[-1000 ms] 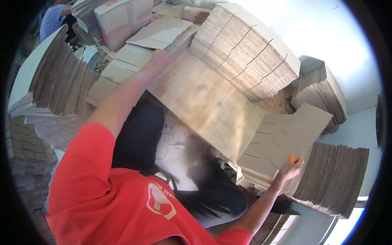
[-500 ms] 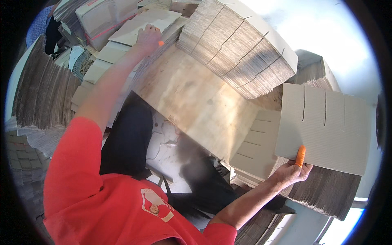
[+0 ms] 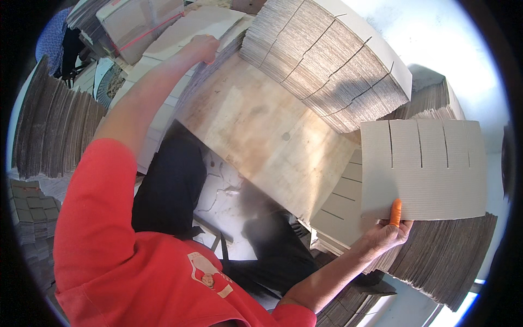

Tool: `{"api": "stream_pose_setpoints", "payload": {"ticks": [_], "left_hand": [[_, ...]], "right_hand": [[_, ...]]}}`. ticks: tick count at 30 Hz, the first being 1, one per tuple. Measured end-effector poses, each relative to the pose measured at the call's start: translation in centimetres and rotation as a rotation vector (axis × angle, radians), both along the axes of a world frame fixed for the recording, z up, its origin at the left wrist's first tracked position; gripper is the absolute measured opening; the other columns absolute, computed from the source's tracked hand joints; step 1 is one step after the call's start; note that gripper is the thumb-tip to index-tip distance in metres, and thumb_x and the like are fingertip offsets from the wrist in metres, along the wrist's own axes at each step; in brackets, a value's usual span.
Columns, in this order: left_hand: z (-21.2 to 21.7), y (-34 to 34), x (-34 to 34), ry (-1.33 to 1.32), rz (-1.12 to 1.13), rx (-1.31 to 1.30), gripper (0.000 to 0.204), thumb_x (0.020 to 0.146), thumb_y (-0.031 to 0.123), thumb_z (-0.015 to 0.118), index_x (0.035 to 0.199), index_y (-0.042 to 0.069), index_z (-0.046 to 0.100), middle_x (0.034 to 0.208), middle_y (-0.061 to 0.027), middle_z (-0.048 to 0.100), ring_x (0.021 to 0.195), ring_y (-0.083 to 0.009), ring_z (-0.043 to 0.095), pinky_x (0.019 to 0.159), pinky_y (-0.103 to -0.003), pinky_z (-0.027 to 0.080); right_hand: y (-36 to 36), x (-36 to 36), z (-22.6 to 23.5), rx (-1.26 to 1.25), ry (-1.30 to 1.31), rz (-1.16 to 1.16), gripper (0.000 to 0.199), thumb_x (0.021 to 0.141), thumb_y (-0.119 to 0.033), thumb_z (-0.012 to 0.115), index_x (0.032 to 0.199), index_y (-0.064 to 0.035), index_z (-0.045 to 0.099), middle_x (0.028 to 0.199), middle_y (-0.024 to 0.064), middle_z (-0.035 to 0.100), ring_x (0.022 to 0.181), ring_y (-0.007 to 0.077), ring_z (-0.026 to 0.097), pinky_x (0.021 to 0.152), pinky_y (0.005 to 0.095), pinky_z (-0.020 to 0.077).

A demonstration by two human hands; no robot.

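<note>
My right hand [image 3: 390, 233], an orange finger cot on its thumb, grips the near edge of a slotted cardboard sheet [image 3: 424, 191]. That sheet is raised and tilted, its several parallel slits toward the far side. Beneath it stands a stack of cardboard [image 3: 444, 261]. Far left, my left hand [image 3: 205, 49] is curled closed at the right edge of a row of overlapping plain cardboard sheets [image 3: 213, 20]. Its fingertips are hidden, so whatever they pinch cannot be made out.
A wooden board [image 3: 261, 131] lies before my knees. Beyond it rises a tall stack of slotted cardboard [image 3: 321, 60]. More slotted sheets [image 3: 340, 204] lie by the board's right edge. At left are another cardboard stack [image 3: 54, 125] and a taped carton [image 3: 139, 32]. A person's patterned sleeve [image 3: 52, 41] shows behind.
The sheet in my right hand has turned and shifted slightly left, showing its slits more fully. My left hand has curled in and moved slightly right along the sheets' edge.
</note>
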State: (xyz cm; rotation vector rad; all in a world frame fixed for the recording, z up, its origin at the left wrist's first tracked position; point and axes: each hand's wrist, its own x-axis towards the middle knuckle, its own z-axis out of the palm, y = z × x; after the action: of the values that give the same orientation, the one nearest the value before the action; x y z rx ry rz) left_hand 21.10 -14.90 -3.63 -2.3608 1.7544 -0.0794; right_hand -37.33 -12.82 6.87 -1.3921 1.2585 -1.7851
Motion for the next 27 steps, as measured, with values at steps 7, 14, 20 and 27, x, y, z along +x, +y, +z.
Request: {"api": "stream_pose_setpoints", "payload": {"ticks": [7, 14, 20, 27], "left_hand": [[-0.5, -1.3, 0.3, -0.021, -0.107, -0.274, 0.013, 0.079, 0.004, 0.06, 0.087, 0.004, 0.071, 0.089, -0.0175, 0.07, 0.087, -0.0341, 0.069, 0.072, -0.045, 0.055], [0.9, -1.7, 0.4, -0.283, -0.293, -0.075, 0.013, 0.078, 0.007, 0.062, 0.085, 0.006, 0.072, 0.083, -0.0162, 0.069, 0.081, -0.0314, 0.07, 0.058, -0.045, 0.056], [-2.7, -0.5, -6.6, -0.649, -0.228, 0.163, 0.018, 0.076, 0.01, 0.062, 0.092, 0.005, 0.071, 0.085, -0.0095, 0.066, 0.07, -0.0238, 0.067, 0.035, -0.039, 0.051], [-7.4, 2.7, -3.2, -0.489, -0.463, -0.287, 0.055, 0.08, 0.027, 0.066, 0.127, 0.001, 0.052, 0.112, -0.0146, 0.061, 0.106, -0.0344, 0.059, 0.084, -0.052, 0.049]], "right_hand": [[0.1, 0.0, -0.4, -0.004, -0.096, 0.099, 0.016, 0.082, -0.002, 0.068, 0.096, 0.0031, 0.062, 0.093, 0.0103, 0.064, 0.083, 0.0172, 0.063, 0.078, 0.0309, 0.055], [0.0, -1.1, -1.0, 0.067, -0.031, 0.043, 0.017, 0.081, -0.002, 0.066, 0.097, 0.0038, 0.062, 0.094, 0.0111, 0.064, 0.085, 0.0183, 0.063, 0.08, 0.0332, 0.0557], [0.1, 0.2, -0.6, -0.002, -0.069, 0.035, 0.017, 0.084, -0.007, 0.069, 0.098, 0.0008, 0.064, 0.094, 0.008, 0.065, 0.084, 0.016, 0.063, 0.079, 0.0308, 0.0548], [0.1, -0.1, 0.5, -0.036, -0.359, -0.166, 0.015, 0.087, -0.017, 0.069, 0.094, -0.0041, 0.068, 0.092, 0.0078, 0.066, 0.08, 0.0134, 0.062, 0.066, 0.0288, 0.0537]]}}
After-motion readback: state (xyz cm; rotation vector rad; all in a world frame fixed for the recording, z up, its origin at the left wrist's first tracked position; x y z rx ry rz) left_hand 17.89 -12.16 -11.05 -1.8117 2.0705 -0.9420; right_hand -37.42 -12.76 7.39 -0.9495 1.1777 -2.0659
